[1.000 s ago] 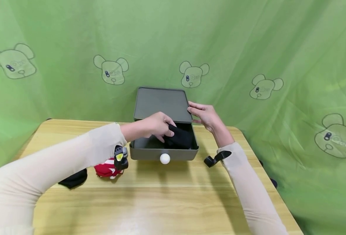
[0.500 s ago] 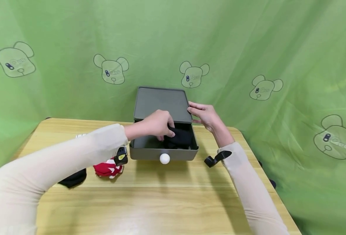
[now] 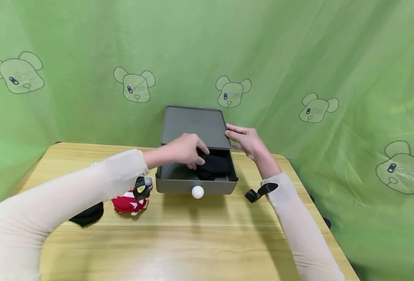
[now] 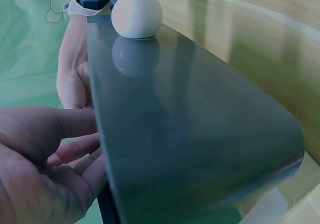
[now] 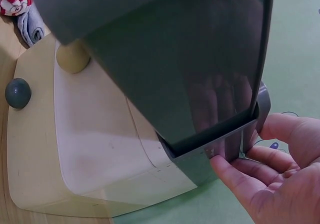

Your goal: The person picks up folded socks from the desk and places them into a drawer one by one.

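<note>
My left hand [image 3: 184, 150] grips a black cloth [image 3: 212, 166] inside the open grey drawer [image 3: 196, 183]. My right hand [image 3: 245, 140], fingers relaxed, touches the box [image 3: 193, 125] corner.

Left half of the open drawer [image 3: 196, 183] filled by the left hand [image 3: 184, 150] and a black cloth [image 3: 214, 164]. Right rear corner blocked by the right hand [image 3: 245, 140]. Left of drawer: red cloth [image 3: 127, 203], dark bundle [image 3: 87, 214]. In front of drawer: bare counter [image 3: 200, 242], open passage.
</note>
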A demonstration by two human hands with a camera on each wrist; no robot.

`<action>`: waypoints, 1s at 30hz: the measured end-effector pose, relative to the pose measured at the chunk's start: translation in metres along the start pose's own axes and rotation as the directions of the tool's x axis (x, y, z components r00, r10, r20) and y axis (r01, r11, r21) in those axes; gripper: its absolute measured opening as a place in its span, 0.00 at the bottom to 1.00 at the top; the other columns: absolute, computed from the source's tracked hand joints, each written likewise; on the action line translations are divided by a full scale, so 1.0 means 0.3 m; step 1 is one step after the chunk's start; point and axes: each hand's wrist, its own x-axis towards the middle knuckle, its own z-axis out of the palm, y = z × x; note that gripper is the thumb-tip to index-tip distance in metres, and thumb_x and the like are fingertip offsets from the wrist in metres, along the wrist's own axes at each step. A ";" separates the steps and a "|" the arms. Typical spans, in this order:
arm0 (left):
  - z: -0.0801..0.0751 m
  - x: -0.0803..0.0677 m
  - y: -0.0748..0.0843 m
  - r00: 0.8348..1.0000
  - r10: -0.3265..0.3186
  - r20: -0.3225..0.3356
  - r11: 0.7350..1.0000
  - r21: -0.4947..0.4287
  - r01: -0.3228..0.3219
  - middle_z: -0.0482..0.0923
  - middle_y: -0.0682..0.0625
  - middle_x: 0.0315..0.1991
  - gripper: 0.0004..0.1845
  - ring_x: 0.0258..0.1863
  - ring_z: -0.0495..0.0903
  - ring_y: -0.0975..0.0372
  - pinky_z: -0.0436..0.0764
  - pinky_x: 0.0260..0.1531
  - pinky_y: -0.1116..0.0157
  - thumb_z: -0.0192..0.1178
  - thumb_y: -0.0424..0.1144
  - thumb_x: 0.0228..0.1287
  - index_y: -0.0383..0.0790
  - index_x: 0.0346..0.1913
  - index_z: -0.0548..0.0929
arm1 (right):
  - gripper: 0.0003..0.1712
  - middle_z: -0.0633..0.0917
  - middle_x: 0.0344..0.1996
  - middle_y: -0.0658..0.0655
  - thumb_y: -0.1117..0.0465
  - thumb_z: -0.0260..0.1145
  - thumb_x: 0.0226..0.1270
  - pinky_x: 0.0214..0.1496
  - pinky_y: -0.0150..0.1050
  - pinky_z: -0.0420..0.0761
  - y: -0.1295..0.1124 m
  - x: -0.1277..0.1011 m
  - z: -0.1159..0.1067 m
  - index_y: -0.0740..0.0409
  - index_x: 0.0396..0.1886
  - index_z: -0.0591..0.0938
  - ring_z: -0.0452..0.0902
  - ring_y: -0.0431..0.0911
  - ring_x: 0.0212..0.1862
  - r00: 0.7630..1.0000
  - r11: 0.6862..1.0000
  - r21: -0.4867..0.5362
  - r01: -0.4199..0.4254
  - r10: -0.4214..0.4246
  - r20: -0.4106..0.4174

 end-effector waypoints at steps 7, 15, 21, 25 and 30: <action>-0.024 -0.042 -0.007 0.999 0.029 -0.037 0.999 0.035 -0.028 0.90 0.40 0.38 0.14 0.29 0.91 0.58 0.89 0.31 0.68 0.66 0.29 0.66 0.35 0.54 0.87 | 0.31 0.64 0.79 0.54 0.59 0.64 0.75 0.75 0.54 0.72 0.002 0.006 0.013 0.52 0.75 0.69 0.60 0.50 0.79 1.000 1.000 0.004 -0.004 0.004 0.021; -0.141 -0.140 -0.063 0.989 0.096 -0.111 0.995 -0.031 -0.100 0.90 0.41 0.42 0.14 0.39 0.90 0.51 0.90 0.41 0.59 0.67 0.33 0.66 0.35 0.54 0.87 | 0.31 0.64 0.79 0.55 0.59 0.63 0.76 0.74 0.53 0.73 0.006 0.011 0.018 0.52 0.76 0.68 0.62 0.50 0.78 1.000 1.000 0.003 -0.011 0.011 0.022; -0.264 -0.269 -0.216 0.991 0.071 -0.117 0.997 0.016 -0.070 0.90 0.43 0.46 0.14 0.42 0.88 0.58 0.88 0.46 0.60 0.68 0.36 0.65 0.37 0.52 0.88 | 0.31 0.64 0.79 0.55 0.60 0.63 0.76 0.73 0.53 0.74 -0.005 0.014 0.017 0.53 0.76 0.69 0.63 0.51 0.78 1.000 1.000 -0.003 -0.007 0.007 0.016; -0.306 -0.346 -0.362 1.000 0.007 -0.008 0.991 0.135 -0.006 0.89 0.40 0.46 0.13 0.43 0.88 0.56 0.88 0.50 0.55 0.69 0.37 0.64 0.35 0.49 0.88 | 0.31 0.64 0.79 0.54 0.59 0.64 0.75 0.73 0.53 0.74 -0.005 0.013 0.014 0.52 0.75 0.69 0.62 0.50 0.78 1.000 1.000 -0.014 -0.013 0.013 0.003; -0.298 -0.419 -0.548 0.988 -0.103 0.113 0.969 0.236 0.074 0.90 0.45 0.36 0.08 0.34 0.85 0.60 0.87 0.38 0.60 0.69 0.33 0.60 0.34 0.40 0.90 | 0.31 0.63 0.79 0.54 0.59 0.64 0.75 0.73 0.53 0.73 -0.007 0.010 0.008 0.52 0.76 0.69 0.62 0.50 0.78 1.000 1.000 -0.011 -0.010 0.010 -0.009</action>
